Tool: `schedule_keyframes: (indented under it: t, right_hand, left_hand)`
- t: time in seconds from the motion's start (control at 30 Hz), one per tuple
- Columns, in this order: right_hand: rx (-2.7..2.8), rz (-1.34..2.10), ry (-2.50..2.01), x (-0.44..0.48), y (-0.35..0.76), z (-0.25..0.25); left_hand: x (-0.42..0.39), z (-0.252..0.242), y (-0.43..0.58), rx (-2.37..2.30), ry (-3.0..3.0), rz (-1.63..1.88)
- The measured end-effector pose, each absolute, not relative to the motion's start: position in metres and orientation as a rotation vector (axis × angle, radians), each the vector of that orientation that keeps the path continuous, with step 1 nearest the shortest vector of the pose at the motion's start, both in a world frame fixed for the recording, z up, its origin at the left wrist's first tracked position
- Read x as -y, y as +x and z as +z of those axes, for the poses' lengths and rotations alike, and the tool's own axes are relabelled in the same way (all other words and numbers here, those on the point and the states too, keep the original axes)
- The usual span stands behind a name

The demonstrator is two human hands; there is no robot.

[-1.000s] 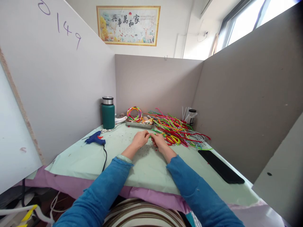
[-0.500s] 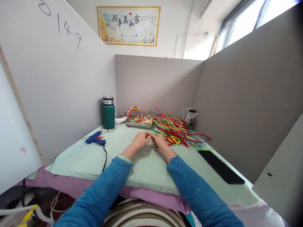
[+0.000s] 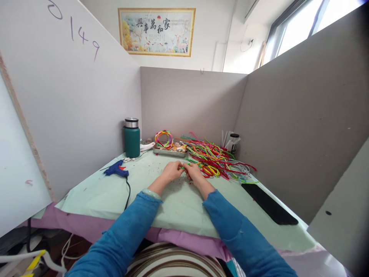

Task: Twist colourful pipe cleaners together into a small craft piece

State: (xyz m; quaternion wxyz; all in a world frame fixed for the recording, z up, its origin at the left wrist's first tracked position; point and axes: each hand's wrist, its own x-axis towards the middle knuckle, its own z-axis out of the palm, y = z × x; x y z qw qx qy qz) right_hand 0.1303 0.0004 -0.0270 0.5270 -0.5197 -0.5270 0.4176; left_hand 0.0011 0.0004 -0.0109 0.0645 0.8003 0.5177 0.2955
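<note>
My left hand (image 3: 170,171) and my right hand (image 3: 193,172) meet over the middle of the pale green table cover (image 3: 92,192). Both pinch a small green pipe cleaner piece (image 3: 184,165) between their fingertips, the fingers curled round it. Most of the piece is hidden by the fingers. Just behind and right of my right hand lies a big heap of coloured pipe cleaners (image 3: 216,157).
A blue glue gun (image 3: 116,169) with a black cord lies at the left. At the back stand a green flask (image 3: 132,137) and a metal tray (image 3: 170,150) with coloured rings. A black phone (image 3: 268,202) lies at the right. Grey partitions close in three sides.
The hands stay in place; only the fingertips shift a little on the green piece.
</note>
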Motion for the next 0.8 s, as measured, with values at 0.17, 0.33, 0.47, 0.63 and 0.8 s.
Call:
schedule_keyframes:
  t: [0.17, 0.33, 0.47, 0.63, 0.8]
  right_hand:
    - [1.240, 0.998, -1.229, 0.0018, 0.1292, -0.0246]
    - [1.258, 0.976, -1.256, 0.0030, 0.1291, -0.0233]
    - [1.273, 0.958, -1.281, 0.0025, 0.1297, -0.0238]
    - [1.256, 0.971, -1.268, 0.0024, 0.1300, -0.0240]
    - [1.231, 1.003, -1.223, 0.0055, 0.1292, -0.0212]
  left_hand:
    - [-0.0021, -0.0116, 0.0003, -1.585, 2.452, 0.830]
    - [-0.0010, -0.0106, 0.0003, -1.602, 2.449, 0.818]
    - [0.0016, -0.0078, 0.0003, -1.604, 2.433, 0.794]
    - [0.0023, -0.0071, -0.0005, -1.574, 2.450, 0.767]
    - [0.0019, -0.0091, -0.0006, -1.554, 2.416, 0.868]
